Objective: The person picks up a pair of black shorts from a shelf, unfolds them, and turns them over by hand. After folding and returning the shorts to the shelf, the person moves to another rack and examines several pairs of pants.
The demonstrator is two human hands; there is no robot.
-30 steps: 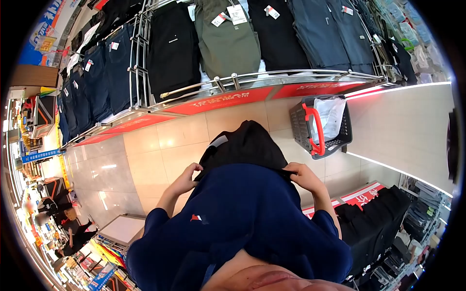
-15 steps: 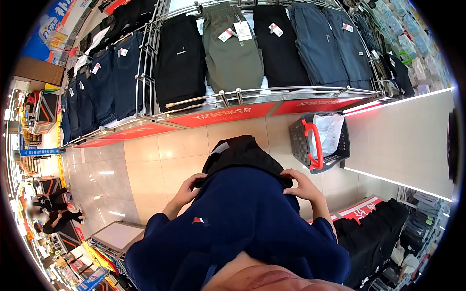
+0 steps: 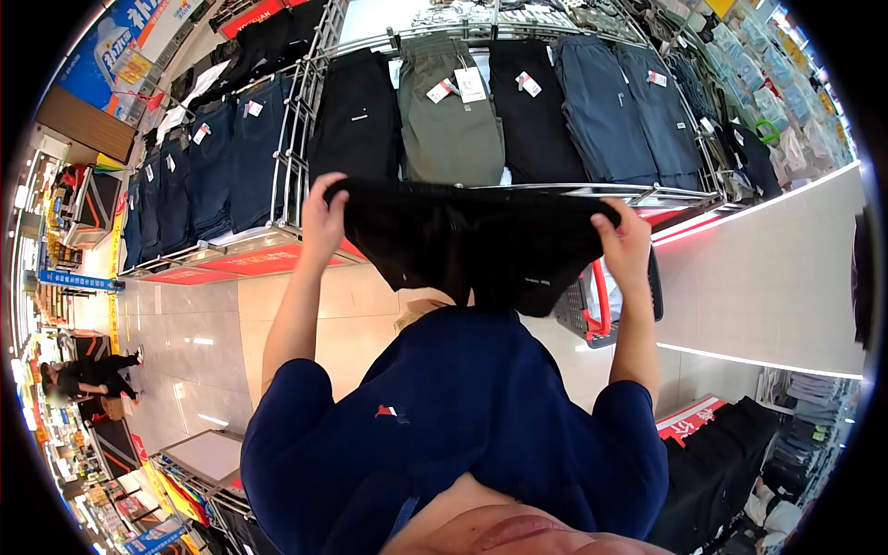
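A pair of black pants (image 3: 462,236) is stretched out in front of me, its waist edge spread wide and its legs hanging down. At the left end of the waist, my left hand (image 3: 324,213) is closed on the edge. My right hand (image 3: 624,240) grips the opposite end, thumb over the fabric. A small pale mark shows low on the right leg. How far the legs reach is hard to judge from above.
Beyond the pants stands a metal display rack (image 3: 296,139) with folded olive pants (image 3: 450,120) and dark ones. A shopping basket with a red handle (image 3: 603,301) is on the floor at right. Black garments (image 3: 717,472) are stacked at lower right. Another person (image 3: 92,377) is far left.
Both hands have risen and moved forward from my waist, lifting the black pants away from my body and spreading them out. The basket is now partly covered.
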